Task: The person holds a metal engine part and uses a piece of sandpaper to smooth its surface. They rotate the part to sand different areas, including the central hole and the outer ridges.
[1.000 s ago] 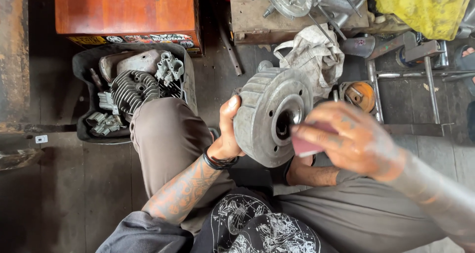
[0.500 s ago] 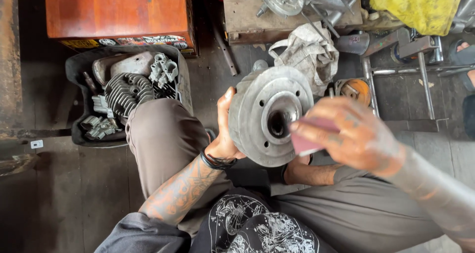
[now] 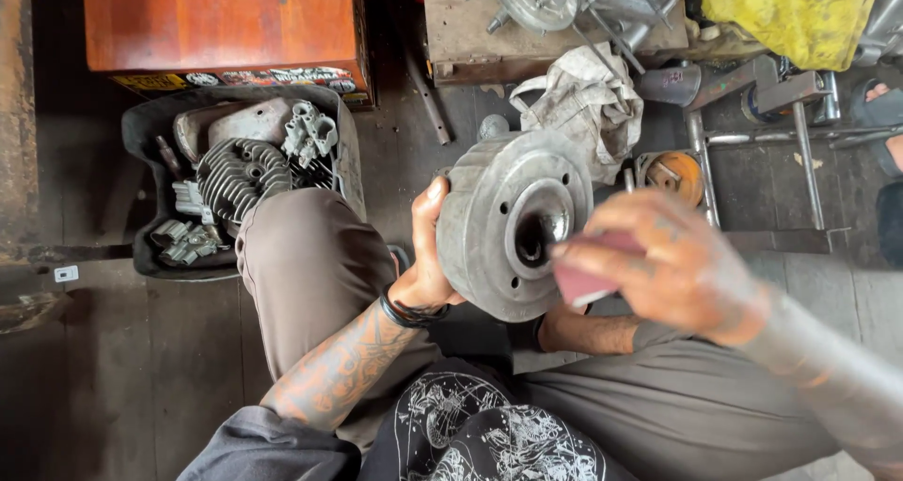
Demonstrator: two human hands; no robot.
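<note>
Left hand (image 3: 428, 274) grips grey drum (image 3: 508, 222); right hand (image 3: 673, 265) holds reddish pad (image 3: 583, 279)

We grip the drum (image 3: 503, 227) with our left hand (image 3: 428, 265); our right hand (image 3: 682, 265) presses a reddish pad (image 3: 588, 279) at its hub, above a tray (image 3: 141, 133) of engine parts (image 3: 235, 175).

Bare floor (image 3: 113, 368) left of the knee; parts tray (image 3: 141, 142), rag (image 3: 578, 95), metal stands (image 3: 752, 142) crowding ahead.
</note>
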